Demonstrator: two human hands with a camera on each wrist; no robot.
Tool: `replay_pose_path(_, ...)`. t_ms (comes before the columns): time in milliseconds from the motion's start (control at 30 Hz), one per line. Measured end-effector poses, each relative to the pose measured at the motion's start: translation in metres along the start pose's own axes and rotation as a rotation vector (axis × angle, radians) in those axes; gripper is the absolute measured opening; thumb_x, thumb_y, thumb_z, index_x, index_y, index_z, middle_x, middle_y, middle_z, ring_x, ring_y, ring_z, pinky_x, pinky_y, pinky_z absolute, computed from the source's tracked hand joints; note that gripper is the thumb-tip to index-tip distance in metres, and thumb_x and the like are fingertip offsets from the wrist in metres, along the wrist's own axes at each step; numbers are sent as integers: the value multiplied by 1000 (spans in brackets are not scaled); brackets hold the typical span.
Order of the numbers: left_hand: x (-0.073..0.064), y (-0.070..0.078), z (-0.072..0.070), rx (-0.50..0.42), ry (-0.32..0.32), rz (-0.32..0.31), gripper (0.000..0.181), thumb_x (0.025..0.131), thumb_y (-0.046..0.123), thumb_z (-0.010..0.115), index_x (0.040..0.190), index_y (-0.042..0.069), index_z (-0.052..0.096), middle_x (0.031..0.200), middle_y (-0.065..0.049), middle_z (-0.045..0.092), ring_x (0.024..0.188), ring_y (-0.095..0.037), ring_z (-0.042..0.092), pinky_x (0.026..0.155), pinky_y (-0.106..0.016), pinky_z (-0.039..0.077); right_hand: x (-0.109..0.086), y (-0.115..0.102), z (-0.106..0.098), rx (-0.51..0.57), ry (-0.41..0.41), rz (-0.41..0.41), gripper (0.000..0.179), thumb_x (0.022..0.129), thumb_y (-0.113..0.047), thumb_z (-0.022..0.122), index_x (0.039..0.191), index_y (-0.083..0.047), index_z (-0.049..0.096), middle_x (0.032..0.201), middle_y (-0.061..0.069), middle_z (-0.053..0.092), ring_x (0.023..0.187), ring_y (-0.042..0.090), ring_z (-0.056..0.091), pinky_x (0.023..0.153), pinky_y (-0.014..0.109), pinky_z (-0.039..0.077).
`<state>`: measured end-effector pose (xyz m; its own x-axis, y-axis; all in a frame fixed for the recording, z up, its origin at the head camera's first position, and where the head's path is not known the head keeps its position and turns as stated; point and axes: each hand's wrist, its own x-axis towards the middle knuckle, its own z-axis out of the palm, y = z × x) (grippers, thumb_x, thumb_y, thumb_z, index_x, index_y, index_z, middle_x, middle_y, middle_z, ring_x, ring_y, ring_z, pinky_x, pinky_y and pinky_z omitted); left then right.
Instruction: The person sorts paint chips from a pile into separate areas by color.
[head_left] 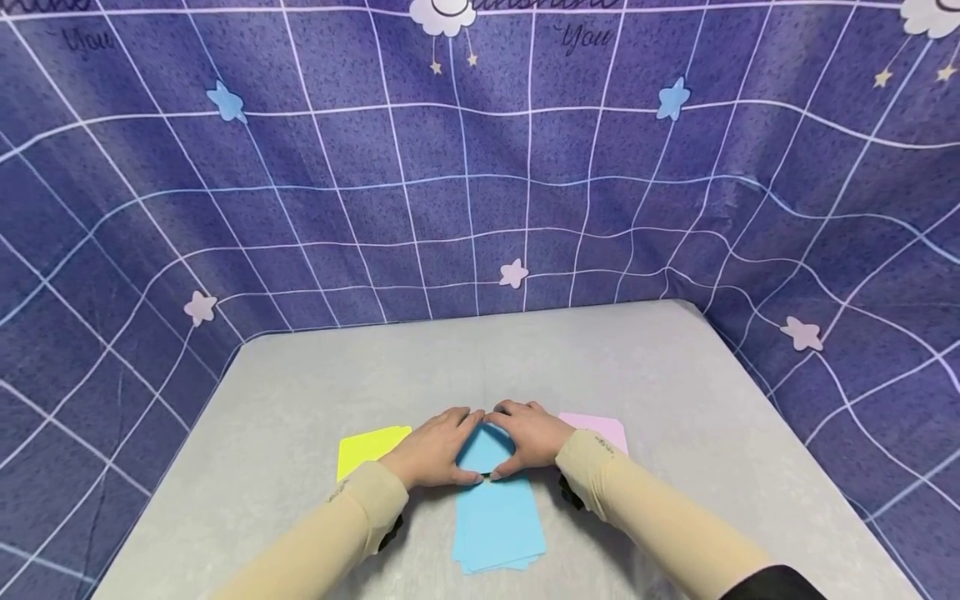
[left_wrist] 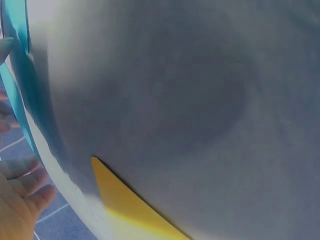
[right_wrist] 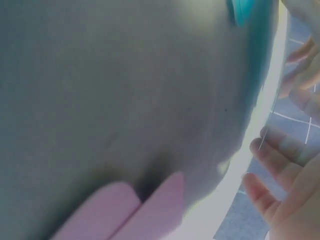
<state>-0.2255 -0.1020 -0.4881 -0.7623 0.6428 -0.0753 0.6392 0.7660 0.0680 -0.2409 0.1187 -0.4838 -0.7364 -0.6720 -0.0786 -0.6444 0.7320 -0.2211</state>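
Observation:
Both hands hold a blue square paper sheet (head_left: 486, 450) between them in the head view. The left hand (head_left: 437, 450) has its thumb at the sheet's near edge and its fingers around the far left side. Mirroring it, the right hand (head_left: 534, 435) has its thumb at the near edge and its fingertips at the far corner, close to the left fingertips. A dark gap shows under the sheet's near edge. Below the thumbs lies a slightly fanned stack of blue sheets (head_left: 498, 525). In the left wrist view the held sheet (left_wrist: 15, 107) appears along the left side.
Left of the hands lie yellow sheets (head_left: 363, 452), partly hidden by the left hand. Pink sheets (head_left: 603, 429) lie on the right, partly behind the right forearm. The grey table (head_left: 300, 375) is bordered by a purple curtain (head_left: 495, 150) with grid lines and stars.

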Motion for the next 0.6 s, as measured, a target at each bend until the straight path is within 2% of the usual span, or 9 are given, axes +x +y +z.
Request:
replay_pose_path(333,-13,9,0,-63,23,21,99,78,73,60,150,13,31,141,-11,45,131,-27,42,105,-45,35,-16,-4,6,15,6,-46,94,71,-71,68,145,-20,42,140,6,46,124,19,47,100,48,36)
replay_pose_path(600,-21,16,-4,-74,48,60,98,78,74,58,149,11,34,142,-10,45,131,-27,41,106,-45,34,-30,-14,0,20,5,-48,94,73,-68,70,147,-21,39,141,6,45,124,20,48,101,47,35)
